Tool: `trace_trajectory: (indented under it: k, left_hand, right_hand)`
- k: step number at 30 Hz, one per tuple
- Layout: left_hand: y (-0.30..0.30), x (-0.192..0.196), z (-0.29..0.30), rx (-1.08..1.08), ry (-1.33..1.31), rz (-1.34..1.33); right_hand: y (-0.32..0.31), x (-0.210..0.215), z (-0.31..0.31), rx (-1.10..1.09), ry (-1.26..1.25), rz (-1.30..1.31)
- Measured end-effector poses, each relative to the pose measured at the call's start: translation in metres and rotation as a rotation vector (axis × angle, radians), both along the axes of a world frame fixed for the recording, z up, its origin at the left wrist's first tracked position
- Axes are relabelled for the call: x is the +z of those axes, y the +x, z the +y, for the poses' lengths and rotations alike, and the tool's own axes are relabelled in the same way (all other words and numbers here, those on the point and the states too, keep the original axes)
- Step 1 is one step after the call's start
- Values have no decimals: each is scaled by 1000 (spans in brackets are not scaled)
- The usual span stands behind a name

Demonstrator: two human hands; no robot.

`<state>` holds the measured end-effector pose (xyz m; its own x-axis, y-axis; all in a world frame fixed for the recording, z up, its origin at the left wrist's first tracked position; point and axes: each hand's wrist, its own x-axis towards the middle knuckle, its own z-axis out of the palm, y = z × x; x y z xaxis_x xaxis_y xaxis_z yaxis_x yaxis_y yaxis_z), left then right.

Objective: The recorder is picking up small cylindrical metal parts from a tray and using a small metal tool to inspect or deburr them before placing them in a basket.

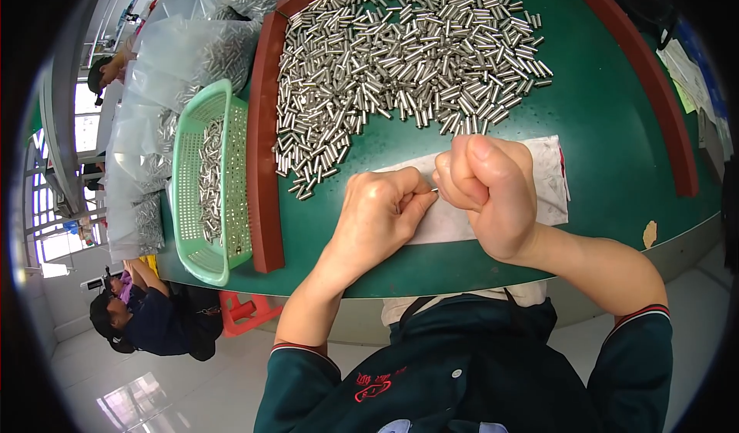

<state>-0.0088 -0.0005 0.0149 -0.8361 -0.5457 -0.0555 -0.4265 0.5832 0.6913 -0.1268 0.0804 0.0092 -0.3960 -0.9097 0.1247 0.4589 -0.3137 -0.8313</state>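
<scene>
Over a white cloth [543,183] on the green table, my two hands are close together. The fingertips of my left hand [379,211] are pinched, and the silver tip of a small metal pin [435,190] shows between them. My right hand [496,190] is curled into a fist just right of that tip, thumb on top; its fingers cover whatever may be inside. Beyond both hands spreads a large heap of short, shiny metal pins [419,60], its near edge close to my right knuckles.
Dark red rails [265,163] border the table left and right. A green plastic basket [237,179] with more pins stands outside the left rail, beside clear bags [138,125] of metal parts. A red stool [248,311] and a seated person [162,317] are at lower left.
</scene>
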Motion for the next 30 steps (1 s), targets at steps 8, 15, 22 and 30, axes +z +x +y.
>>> trace_trajectory:
  k: [8,15,22,30]
  left_hand:
    - [-2,-5,3,24,-41,18]
    - [1,-6,4,10,-67,56]
    - [15,-5,-19,94,1265,419]
    - [14,-8,-26,167,1395,516]
  right_hand:
    - [-6,-6,-6,-17,-44,-25]
    - [-25,0,-7,24,-131,-309]
    - [-35,6,-6,9,-87,-372]
    - [-33,7,-5,14,-78,-396]
